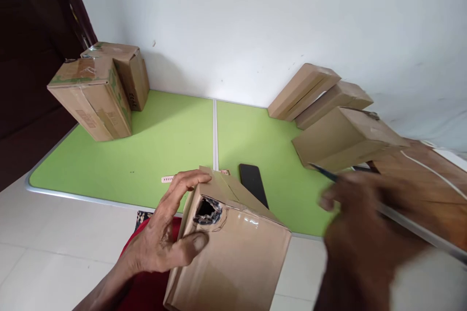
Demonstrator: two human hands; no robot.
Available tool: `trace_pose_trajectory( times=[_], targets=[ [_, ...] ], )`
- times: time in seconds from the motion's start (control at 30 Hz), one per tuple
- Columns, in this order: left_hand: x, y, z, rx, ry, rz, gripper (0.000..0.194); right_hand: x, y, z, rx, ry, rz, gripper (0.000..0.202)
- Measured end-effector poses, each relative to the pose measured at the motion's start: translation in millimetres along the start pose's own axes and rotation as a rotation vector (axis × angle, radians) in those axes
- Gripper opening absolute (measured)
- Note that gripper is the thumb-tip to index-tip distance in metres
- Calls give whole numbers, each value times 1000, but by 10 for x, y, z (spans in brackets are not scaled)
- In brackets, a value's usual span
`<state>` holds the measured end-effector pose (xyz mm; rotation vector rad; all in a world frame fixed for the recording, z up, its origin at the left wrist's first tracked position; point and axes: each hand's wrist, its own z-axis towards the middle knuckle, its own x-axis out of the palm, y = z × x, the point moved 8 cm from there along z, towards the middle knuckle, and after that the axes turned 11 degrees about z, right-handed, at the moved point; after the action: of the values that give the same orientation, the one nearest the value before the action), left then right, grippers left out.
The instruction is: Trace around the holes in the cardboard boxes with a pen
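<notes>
A brown cardboard box is tilted at the front edge of the green table. Near its upper left corner is a ragged, dark-edged hole with faint drawn lines around it. My left hand grips the box beside this hole, fingers over the top edge and thumb on the near face. To the right, my right hand is blurred by motion and closed around a long thin tool. The tool's dark tip points left, in front of another box and apart from the held one.
On the green table, two taped boxes stand at the left. Several cartons lean near the wall at the right. A black phone and a pale strap lie near the held box. A white cable crosses the wooden surface.
</notes>
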<state>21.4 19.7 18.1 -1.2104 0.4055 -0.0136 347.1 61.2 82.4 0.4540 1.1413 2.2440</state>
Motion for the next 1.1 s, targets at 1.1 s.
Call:
trace_pose_trajectory(
  times=[1.1],
  targets=[
    [-18, -105, 107, -104, -23, 231, 60, 1994, -1448, -471, 41, 996, -518, 26]
  ],
)
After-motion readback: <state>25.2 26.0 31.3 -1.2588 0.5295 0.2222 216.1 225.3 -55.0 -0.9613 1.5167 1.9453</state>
